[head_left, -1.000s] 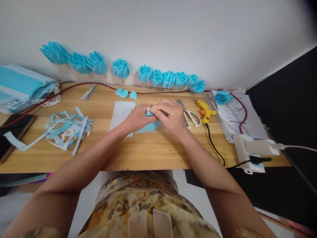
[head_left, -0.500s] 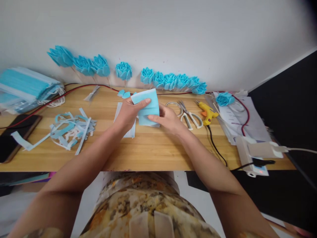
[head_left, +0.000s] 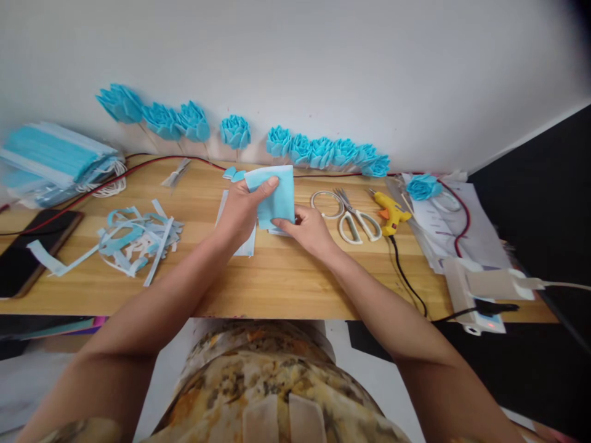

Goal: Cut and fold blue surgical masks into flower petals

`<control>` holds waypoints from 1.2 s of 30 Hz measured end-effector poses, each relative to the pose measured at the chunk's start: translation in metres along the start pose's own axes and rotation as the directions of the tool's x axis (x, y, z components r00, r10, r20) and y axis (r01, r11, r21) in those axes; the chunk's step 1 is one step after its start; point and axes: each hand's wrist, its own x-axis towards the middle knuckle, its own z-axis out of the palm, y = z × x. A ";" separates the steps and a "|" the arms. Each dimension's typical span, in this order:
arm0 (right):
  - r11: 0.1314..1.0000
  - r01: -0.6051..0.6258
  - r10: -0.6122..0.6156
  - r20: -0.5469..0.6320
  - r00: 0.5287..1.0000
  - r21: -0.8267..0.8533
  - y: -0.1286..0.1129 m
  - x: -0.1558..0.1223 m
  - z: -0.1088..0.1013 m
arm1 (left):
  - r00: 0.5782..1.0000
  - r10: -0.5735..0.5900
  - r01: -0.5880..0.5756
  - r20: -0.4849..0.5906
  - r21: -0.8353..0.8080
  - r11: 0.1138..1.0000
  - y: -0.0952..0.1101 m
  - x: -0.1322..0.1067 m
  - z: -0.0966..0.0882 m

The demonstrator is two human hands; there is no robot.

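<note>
A light-blue piece of face mask fabric (head_left: 282, 198) is held up above the table between both hands. My left hand (head_left: 247, 206) is closed on its left side, thumb pressed across the front and the other fingers hidden behind. My right hand (head_left: 310, 231) pinches the lower right corner, its thumb on the front. Under my left wrist lies a flat pale sheet (head_left: 244, 247), partly covered. Just behind the fabric are small cut blue pieces (head_left: 234, 175). Scissors with white handles (head_left: 356, 218) lie open-bladed to the right, beside a roll of white tape or ring (head_left: 327, 205).
Blue fabric flowers (head_left: 235, 131) on stems lean along the wall. At left are a stack of masks (head_left: 55, 157), a phone (head_left: 34, 252) and a heap of cut strips (head_left: 133, 240). To the right, a yellow glue gun (head_left: 390, 212), papers (head_left: 455, 227) and a power strip (head_left: 471, 295).
The fabric's lower part, which was folded in layers, now hangs as one flatter panel. My right hand has slid slightly down along its edge. The whole view has shifted a little.
</note>
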 end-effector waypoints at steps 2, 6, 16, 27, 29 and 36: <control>1.000 0.004 -0.004 0.002 1.000 -0.008 -0.001 -0.001 0.001 | 0.999 0.028 -0.027 -0.022 0.044 0.999 -0.002 -0.001 0.001; 0.997 -0.019 0.019 0.000 1.000 -0.072 -0.004 -0.005 0.007 | 0.992 0.101 -0.090 -0.079 0.132 0.987 -0.010 -0.003 0.003; 0.995 0.090 -0.094 0.191 0.977 0.032 -0.010 -0.002 -0.017 | 0.984 0.155 -0.120 -0.092 0.311 0.943 -0.014 -0.001 0.001; 0.973 0.225 -0.216 -0.156 0.964 0.045 -0.008 0.005 -0.039 | 0.994 0.021 -0.069 0.109 0.457 0.887 -0.015 -0.007 0.007; 0.972 0.233 -0.223 -0.192 0.956 0.034 -0.009 0.004 -0.037 | 0.994 -0.034 -0.017 0.103 0.453 0.892 -0.015 -0.008 0.006; 0.980 0.199 -0.195 -0.133 0.972 0.017 -0.009 0.005 -0.043 | 0.983 -0.136 0.073 0.124 0.420 0.905 -0.015 -0.007 0.003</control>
